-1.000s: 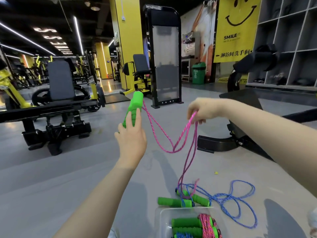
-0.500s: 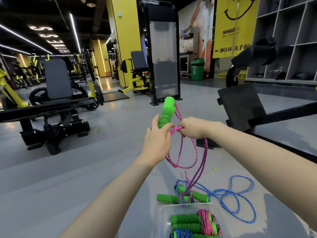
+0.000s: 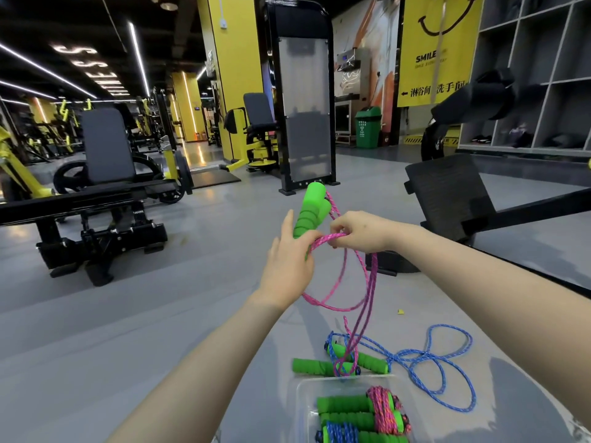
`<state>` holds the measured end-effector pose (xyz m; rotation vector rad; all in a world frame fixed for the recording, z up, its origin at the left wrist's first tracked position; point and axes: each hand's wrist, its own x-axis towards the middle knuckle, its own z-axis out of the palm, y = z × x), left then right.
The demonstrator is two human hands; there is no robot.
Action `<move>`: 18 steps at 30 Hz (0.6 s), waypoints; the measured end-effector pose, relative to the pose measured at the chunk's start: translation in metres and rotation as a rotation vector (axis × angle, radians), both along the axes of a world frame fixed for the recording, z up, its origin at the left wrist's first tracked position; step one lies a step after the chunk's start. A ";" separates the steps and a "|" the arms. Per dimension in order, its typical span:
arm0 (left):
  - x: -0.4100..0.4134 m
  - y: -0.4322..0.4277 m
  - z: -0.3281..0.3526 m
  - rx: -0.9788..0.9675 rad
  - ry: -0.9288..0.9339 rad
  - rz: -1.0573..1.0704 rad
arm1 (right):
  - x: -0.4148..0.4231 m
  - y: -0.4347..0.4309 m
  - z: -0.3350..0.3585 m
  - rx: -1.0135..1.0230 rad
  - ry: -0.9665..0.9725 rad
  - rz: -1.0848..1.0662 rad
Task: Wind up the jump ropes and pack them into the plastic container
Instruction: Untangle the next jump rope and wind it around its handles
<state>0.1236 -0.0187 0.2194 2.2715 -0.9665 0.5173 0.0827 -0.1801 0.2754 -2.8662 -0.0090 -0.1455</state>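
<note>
Two green handles (image 3: 309, 212) stood upright and side by side in the left hand (image 3: 287, 266), whose fingers were curled round their lower ends. One pink rope (image 3: 324, 239) ran from their tops. The right hand (image 3: 363, 231) pinched a few turns of it just beside the left hand, and the rest hung in slack loops down to the grey floor (image 3: 128, 346). One blue rope (image 3: 412, 358) lay unwound on the floor in open coils. Its two loose handles (image 3: 315, 367) lay near each other just beyond the plastic container (image 3: 299, 399), and the pink rope's lowest loop was draped over them. That one clear container sat at the bottom edge of the view, partly cut off. Inside it lay two wound bundles on green grips: a pink bundle (image 3: 383, 410) to the right and a blue bundle (image 3: 342, 431) nearer the front. Behind stood several black and yellow gym machines, one green bin (image 3: 368, 127) and one yellow banner (image 3: 438, 43) with a smiling face.
</note>
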 end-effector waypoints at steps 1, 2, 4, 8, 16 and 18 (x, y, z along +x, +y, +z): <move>0.005 0.003 -0.001 -0.007 -0.016 0.036 | 0.001 -0.004 0.001 -0.037 -0.014 -0.042; 0.011 0.008 -0.003 -0.026 -0.032 0.067 | 0.001 -0.009 0.003 -0.088 -0.035 -0.114; 0.023 0.019 -0.003 -0.071 -0.078 0.120 | -0.001 -0.022 0.007 -0.188 -0.100 -0.307; 0.040 0.042 0.002 -0.143 -0.136 0.279 | -0.009 -0.056 0.014 0.113 -0.037 -0.572; 0.040 0.048 0.003 -0.107 -0.188 0.397 | -0.007 -0.036 0.058 0.207 -0.946 -0.132; 0.040 0.047 0.007 -0.168 -0.188 0.397 | -0.010 -0.040 0.072 0.095 -0.978 -0.117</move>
